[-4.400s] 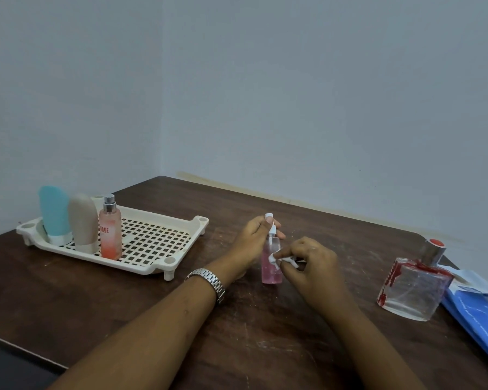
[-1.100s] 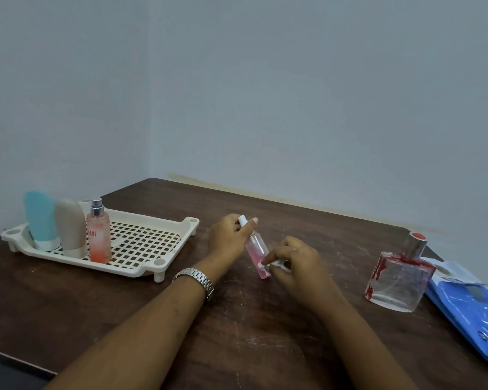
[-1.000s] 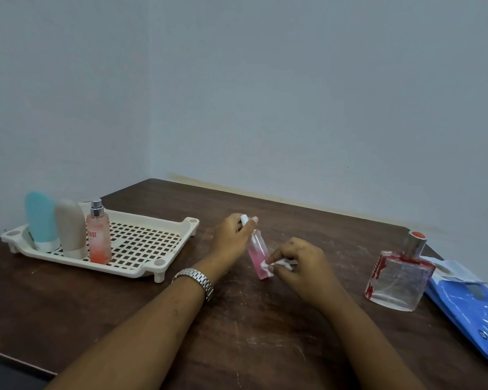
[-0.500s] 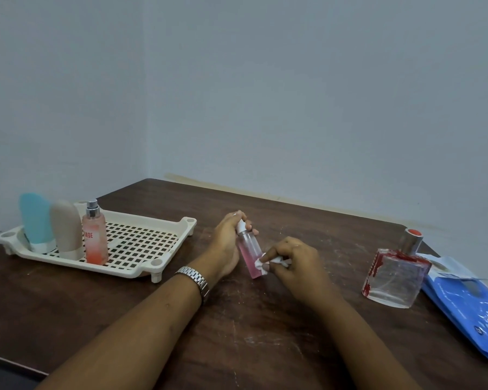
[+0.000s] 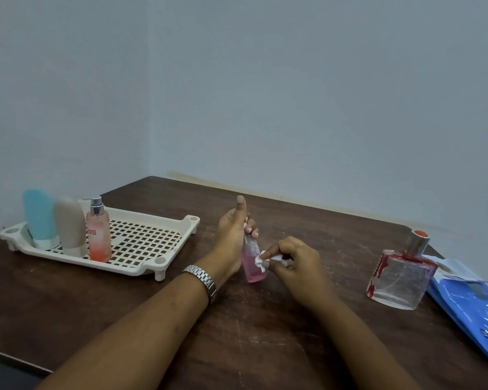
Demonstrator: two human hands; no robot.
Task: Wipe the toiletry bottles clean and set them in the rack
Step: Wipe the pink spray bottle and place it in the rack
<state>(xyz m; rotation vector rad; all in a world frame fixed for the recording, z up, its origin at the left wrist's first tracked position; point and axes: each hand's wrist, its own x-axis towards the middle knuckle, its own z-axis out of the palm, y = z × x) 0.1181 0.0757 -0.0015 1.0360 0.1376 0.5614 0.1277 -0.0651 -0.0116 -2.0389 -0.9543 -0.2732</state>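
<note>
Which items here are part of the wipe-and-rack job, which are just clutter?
Job items:
left hand holding the small pink spray bottle
right hand pressing a white wipe to it
cream rack with blue tube, beige tube, peach spray bottle
square glass perfume bottle, unracked

Bystanders:
blue packet
wristwatch

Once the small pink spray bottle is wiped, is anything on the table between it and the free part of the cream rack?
Nothing visible blocks it. The small pink spray bottle, held by the left hand, has bare brown table between it and the cream perforated rack. The three bottles already racked stand at the rack's far left end, leaving its near-right grid free.
</note>
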